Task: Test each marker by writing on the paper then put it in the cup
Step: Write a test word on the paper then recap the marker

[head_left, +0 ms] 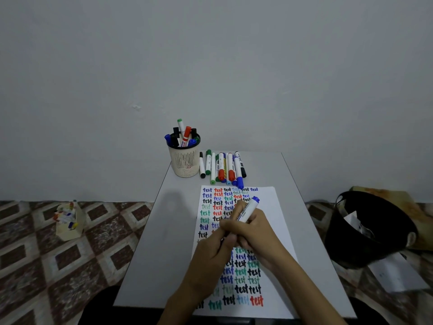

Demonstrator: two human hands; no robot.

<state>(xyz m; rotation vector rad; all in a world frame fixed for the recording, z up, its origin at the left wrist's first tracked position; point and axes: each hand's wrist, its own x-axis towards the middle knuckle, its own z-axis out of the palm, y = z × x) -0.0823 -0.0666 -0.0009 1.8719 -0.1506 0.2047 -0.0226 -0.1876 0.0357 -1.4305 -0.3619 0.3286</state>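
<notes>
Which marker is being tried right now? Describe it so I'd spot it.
Look at the grey table, then the paper covered in "test". Above it the right hand grips a white marker, tilted, blue end pointing away. Unlike the markers lying in a row or standing in the cup, it is off the table.

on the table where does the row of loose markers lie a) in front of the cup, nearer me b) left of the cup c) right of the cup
c: the row of loose white-barrelled markers lies on the grey table directly right of the cream perforated plastic cup, beyond the white paper.
</notes>
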